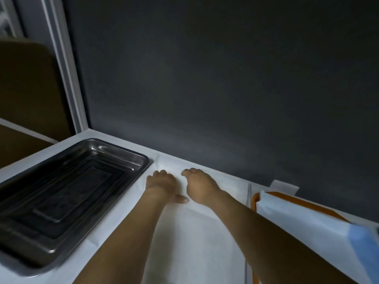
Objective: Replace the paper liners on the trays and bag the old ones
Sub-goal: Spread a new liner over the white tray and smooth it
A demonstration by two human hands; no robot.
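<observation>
Left hand (161,182) and right hand (200,185) rest side by side, palms down, on a white paper liner (194,242) spread flat on the white counter (131,145). Both sets of fingers bend downward near the liner's far edge, with the fingertips hidden; whether they pinch the paper or only press it cannot be determined. The left thumb lies straight on the sheet, next to the right wrist. A bare steel tray (143,158) sits just left of the liner. An orange tray (287,198) stands at the right, carrying a white-and-blue sheet (297,222). A dark wall (205,78) backs the counter.
</observation>
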